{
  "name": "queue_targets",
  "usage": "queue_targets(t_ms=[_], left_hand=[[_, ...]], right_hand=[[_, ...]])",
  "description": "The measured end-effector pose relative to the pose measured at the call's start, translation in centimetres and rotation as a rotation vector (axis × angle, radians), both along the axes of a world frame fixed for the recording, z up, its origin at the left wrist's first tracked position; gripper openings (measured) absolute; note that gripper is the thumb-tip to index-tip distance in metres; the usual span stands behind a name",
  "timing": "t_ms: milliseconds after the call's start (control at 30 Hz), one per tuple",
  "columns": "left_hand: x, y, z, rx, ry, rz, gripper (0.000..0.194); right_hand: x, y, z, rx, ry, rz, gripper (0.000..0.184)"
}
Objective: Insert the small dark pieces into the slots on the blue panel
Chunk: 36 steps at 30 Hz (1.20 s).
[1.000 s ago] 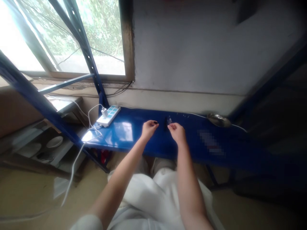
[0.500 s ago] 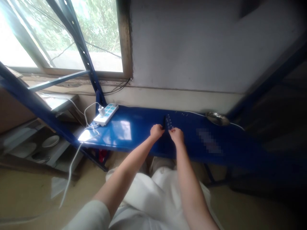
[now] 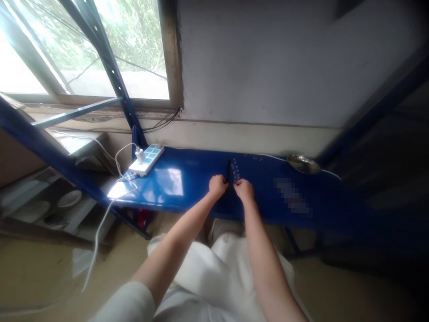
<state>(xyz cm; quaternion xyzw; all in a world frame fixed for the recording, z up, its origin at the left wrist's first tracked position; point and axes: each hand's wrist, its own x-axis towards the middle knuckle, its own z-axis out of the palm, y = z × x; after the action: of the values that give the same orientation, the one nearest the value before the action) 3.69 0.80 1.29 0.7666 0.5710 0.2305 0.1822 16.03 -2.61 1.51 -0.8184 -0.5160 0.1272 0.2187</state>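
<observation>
Right of the power strip [image 3: 149, 157], your right hand [image 3: 245, 190] pinched the clear dotted strip [image 3: 235, 168] in its fingertips; your left hand [image 3: 218, 186] met the dark strip [image 3: 229, 170] alongside, grip unclear. Both apparently reached; what remained didn't show. Since a second earlier, your left had closed in!

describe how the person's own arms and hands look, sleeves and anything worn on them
The left hand and right hand wear no gloves, and no watch or bracelet shows at either wrist. A loose, plain whitish sleeve ends near the left elbow. The right arm is uncovered where it shows. Rings are too small to tell.
</observation>
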Motion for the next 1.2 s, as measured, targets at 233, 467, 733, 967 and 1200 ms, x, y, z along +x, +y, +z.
queue_targets(t_ms=[233, 467, 733, 967, 1200], left_hand=[[-1.9, -1.9, -0.2, 0.311, 0.015, -0.234, 0.035], [-1.9, -2.1, -0.2, 0.331, 0.143, -0.300, 0.043], [-1.8, -1.0, -0.4, 0.329, -0.037, -0.232, 0.021], [-3.0, -0.3, 1.5, 0.328, -0.347, -0.086, 0.004], [-5.0, -0.7, 4.8, 0.416, -0.512, -0.109, 0.004]], right_hand=[[0.1, -0.2, -0.3, 0.035, 0.051, -0.004, 0.017], [0.0, -0.2, -0.4, 0.041, 0.048, -0.016, 0.018], [-0.1, -0.4, -0.3, 0.056, 0.057, -0.019, 0.017], [-0.7, -0.8, 0.3, 0.060, 0.040, 0.009, 0.014], [-4.0, -1.1, 3.6, 0.166, 0.006, 0.163, 0.010]])
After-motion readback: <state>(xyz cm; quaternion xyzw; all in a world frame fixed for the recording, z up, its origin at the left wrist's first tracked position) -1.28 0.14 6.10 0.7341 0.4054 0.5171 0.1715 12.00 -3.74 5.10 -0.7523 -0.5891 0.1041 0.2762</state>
